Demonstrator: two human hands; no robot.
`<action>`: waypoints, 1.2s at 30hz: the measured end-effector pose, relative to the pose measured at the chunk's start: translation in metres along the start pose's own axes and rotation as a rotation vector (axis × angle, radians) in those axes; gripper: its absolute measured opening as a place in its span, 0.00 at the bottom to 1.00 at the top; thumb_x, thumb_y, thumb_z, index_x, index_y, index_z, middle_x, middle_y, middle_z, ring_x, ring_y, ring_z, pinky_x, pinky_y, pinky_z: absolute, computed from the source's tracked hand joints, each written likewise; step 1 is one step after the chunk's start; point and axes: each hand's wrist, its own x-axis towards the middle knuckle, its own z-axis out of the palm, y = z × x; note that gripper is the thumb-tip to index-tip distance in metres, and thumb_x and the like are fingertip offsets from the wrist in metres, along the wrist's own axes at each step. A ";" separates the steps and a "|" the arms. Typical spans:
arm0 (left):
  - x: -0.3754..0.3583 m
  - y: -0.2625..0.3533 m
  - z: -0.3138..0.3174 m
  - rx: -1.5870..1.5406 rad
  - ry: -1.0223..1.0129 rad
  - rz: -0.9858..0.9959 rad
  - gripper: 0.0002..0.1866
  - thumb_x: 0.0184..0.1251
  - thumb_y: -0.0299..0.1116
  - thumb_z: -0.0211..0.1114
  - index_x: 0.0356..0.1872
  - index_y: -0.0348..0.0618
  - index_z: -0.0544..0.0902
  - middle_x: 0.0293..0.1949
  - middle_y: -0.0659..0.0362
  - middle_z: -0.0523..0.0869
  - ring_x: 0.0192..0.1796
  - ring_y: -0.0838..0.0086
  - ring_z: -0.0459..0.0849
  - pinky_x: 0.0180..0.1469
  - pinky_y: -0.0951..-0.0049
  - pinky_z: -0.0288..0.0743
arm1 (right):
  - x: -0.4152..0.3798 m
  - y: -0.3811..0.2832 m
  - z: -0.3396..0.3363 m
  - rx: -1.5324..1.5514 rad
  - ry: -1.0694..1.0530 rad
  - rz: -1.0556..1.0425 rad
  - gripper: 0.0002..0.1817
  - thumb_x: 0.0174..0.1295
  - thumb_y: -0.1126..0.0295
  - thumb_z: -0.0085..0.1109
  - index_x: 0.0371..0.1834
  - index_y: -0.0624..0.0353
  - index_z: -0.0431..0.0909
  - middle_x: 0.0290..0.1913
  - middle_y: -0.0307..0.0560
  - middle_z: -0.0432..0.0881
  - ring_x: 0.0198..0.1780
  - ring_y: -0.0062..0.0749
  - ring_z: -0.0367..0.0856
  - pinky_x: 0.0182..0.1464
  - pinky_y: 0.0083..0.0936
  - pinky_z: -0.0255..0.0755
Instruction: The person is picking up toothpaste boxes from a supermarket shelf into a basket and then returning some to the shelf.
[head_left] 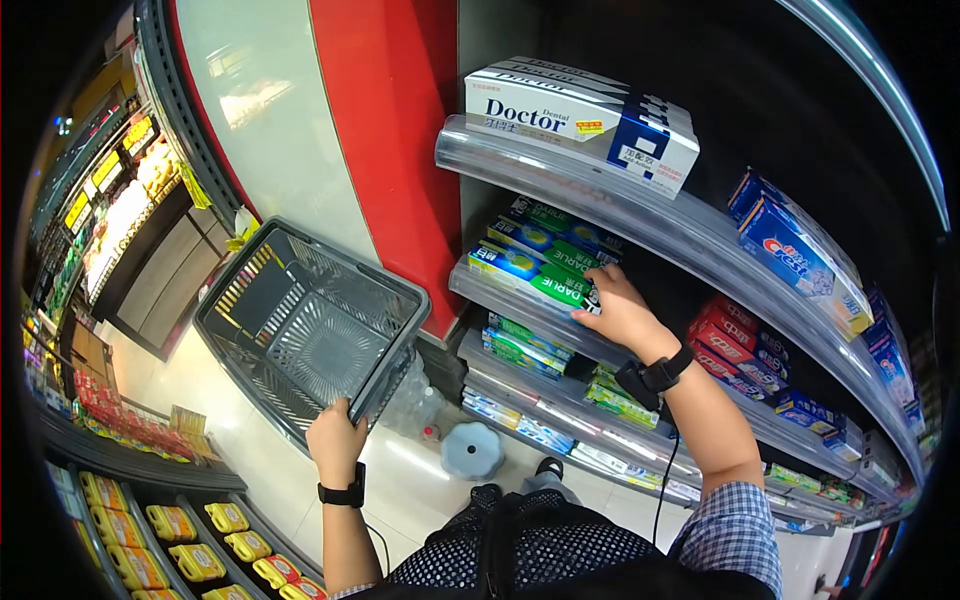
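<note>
My left hand (337, 436) is closed round the near rim of a dark grey plastic basket (335, 335), whose inside shows nothing in it. On the second shelf from the top, my right hand (617, 309) grips the right end of a green, yellow and blue Darlie toothpaste box (530, 277), with the thumb at the front edge and the fingers on top. More Darlie boxes lie behind this one. Above them, white Doctor boxes (580, 120) rest on the top shelf (560, 160).
Crest boxes (800, 250) stand at the right of the top shelf, with red boxes (730, 345) lower down. A light blue stool (472, 451) and clear bottles (410, 400) are on the floor. Yellow packs (125, 530) fill a shelf at lower left.
</note>
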 end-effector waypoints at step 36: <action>0.004 0.000 -0.003 -0.009 -0.081 0.004 0.19 0.50 0.41 0.71 0.40 0.39 0.82 0.32 0.48 0.86 0.34 0.54 0.85 0.35 0.59 0.78 | -0.004 -0.040 -0.054 -0.118 -0.206 -0.373 0.25 0.48 0.83 0.59 0.51 0.52 0.71 0.53 0.47 0.75 0.48 0.51 0.79 0.45 0.38 0.77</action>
